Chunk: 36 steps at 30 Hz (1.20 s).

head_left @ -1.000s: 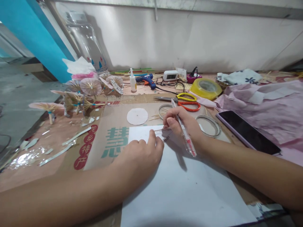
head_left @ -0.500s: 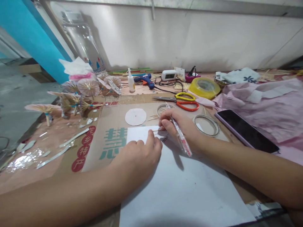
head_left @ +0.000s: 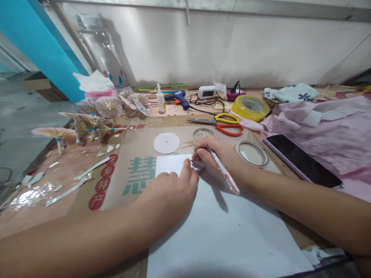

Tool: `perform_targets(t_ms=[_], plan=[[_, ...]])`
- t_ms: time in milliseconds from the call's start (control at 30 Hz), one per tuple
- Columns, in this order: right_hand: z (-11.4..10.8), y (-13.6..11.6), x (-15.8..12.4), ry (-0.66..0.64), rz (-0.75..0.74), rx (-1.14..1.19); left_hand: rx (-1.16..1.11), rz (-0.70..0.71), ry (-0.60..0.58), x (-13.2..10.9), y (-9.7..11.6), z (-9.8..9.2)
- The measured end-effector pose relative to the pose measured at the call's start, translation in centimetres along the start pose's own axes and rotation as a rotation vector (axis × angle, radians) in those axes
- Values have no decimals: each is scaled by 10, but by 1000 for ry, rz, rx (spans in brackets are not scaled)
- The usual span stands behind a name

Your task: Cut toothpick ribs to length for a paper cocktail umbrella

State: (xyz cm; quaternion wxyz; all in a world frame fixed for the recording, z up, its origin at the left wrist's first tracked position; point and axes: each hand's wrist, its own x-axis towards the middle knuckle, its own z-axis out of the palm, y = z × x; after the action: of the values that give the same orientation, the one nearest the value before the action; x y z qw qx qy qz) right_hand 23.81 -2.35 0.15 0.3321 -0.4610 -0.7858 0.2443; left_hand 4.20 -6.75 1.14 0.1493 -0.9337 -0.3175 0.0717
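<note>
My left hand (head_left: 171, 193) rests palm down on a white sheet of paper (head_left: 226, 239). Its index finger points forward, the thumb lies close beside it and the other fingers are folded. What the fingertips hold, if anything, is hidden. My right hand (head_left: 217, 156) is closed around a clear pen (head_left: 223, 172) with red markings, slanted across the fingers. Its pinched fingertips meet the left index fingertip near the sheet's far edge, by a tiny dark, thin piece. Beyond the sheet lie a white paper disc (head_left: 166, 143) with a central dot and several toothpicks (head_left: 189, 143).
Cardboard (head_left: 116, 185) lies under the sheet. Scissors (head_left: 222, 124), tape rolls (head_left: 252, 153), yellow tape (head_left: 251, 108) and a phone (head_left: 303, 160) surround the right hand. Behind are a glue bottle (head_left: 160, 101) and glue gun (head_left: 178, 98). Small paper umbrellas (head_left: 108, 107) stand at left.
The right fingertips have moved slightly left, up to the left index fingertip. A thin stick visible between the hands earlier is now mostly covered. The pen's lower end has swung right.
</note>
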Motion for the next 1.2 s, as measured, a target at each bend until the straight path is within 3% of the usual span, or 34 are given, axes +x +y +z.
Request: perform_targets(t_ms=[367, 800, 1000, 1200], plan=[[0, 5, 0, -45, -50, -35, 59, 70, -71, 0, 6, -3], [0, 2, 1, -50, -40, -28, 29, 61, 10, 1, 6, -1], [0, 3, 2, -32, -84, -51, 43, -8, 192, -1, 10, 10], [0, 8, 1, 136, -69, 23, 16, 51, 306, -7, -2, 9]])
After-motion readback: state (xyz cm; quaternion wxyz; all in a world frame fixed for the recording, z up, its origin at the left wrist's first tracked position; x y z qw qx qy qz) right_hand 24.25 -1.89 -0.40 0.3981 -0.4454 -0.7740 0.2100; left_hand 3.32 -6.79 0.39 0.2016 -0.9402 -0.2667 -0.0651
